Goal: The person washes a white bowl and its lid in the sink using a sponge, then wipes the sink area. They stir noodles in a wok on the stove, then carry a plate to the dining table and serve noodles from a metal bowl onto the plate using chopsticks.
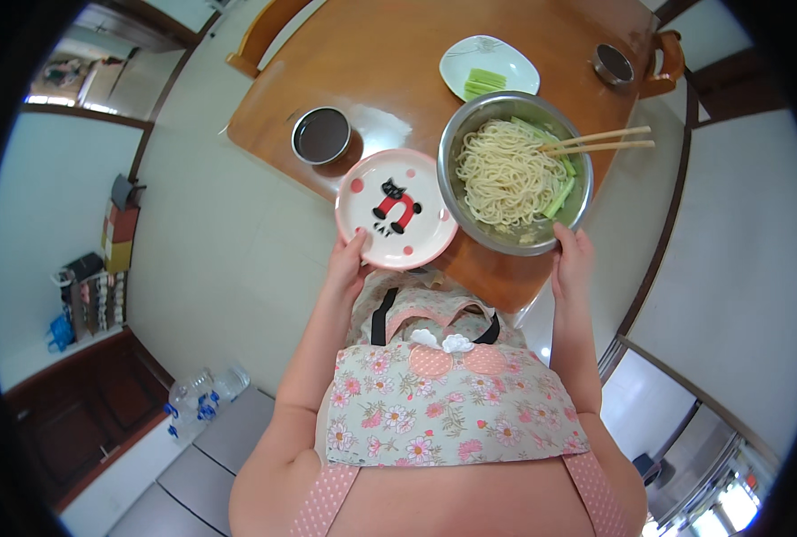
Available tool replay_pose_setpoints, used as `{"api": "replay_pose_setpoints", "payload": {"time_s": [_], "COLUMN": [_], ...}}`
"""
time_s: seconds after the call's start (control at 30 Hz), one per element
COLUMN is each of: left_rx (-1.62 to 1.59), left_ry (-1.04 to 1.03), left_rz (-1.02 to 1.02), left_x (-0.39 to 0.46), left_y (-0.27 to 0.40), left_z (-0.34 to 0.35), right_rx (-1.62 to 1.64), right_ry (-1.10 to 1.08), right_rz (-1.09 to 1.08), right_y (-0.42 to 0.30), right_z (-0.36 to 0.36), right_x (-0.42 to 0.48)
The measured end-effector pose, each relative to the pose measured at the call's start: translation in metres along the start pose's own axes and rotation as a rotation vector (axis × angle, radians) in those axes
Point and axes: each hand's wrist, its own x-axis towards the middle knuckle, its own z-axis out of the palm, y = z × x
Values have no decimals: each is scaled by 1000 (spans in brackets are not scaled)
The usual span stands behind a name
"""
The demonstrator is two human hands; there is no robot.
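Note:
My left hand [352, 263] grips the near rim of a white plate [388, 181] with a pink edge, pink dots and a cat picture; nothing lies on it. At its right, my right hand [573, 255] holds the near right rim of a stainless steel bowl [449, 194]. Pale noodles [506, 174] fill much of the bowl, with green vegetable strips [561, 196] along the right side. A pair of wooden chopsticks [606, 141] rests in the noodles, their ends sticking out over the right rim. Plate and bowl overlap or nearly touch in view.
On the wooden table [371, 60] stand a metal cup of dark liquid [322, 135] at left and another cup [614, 64] at far right. Behind the bowl is a white dish [455, 67] with cut green stalks [485, 84]. Wooden chairs [264, 37] flank the table.

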Motion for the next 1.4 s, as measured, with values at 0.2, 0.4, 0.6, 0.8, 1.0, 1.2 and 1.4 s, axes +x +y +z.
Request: {"api": "replay_pose_setpoints", "payload": {"time_s": [0.2, 0.4, 0.6, 0.8, 1.0, 1.2, 1.4], "left_rx": [15, 381, 323, 324, 469, 387, 393], "left_ry": [-234, -110, -173, -131, -158, -161, -89], "left_rz": [-87, -34, 61, 400, 508, 559, 540], "left_x": [74, 84, 12, 9, 11, 9, 0], "left_y": [25, 34, 78, 49, 54, 54, 55], "left_z": [57, 82, 129, 127, 134, 136, 144], "right_rx": [69, 172, 146, -436, -156, -642, -459], "right_ry": [90, 98, -8, -282, -116, -333, -81], "right_rz": [-49, -14, 63, 37, -269, -356, -364], "right_y": [13, 20, 22, -7, -59, -97, -103], "right_z": [3, 8, 3, -3, 27, 60, 38], "right_x": [-17, -25, -14, 10, 94, 71, 14]}}
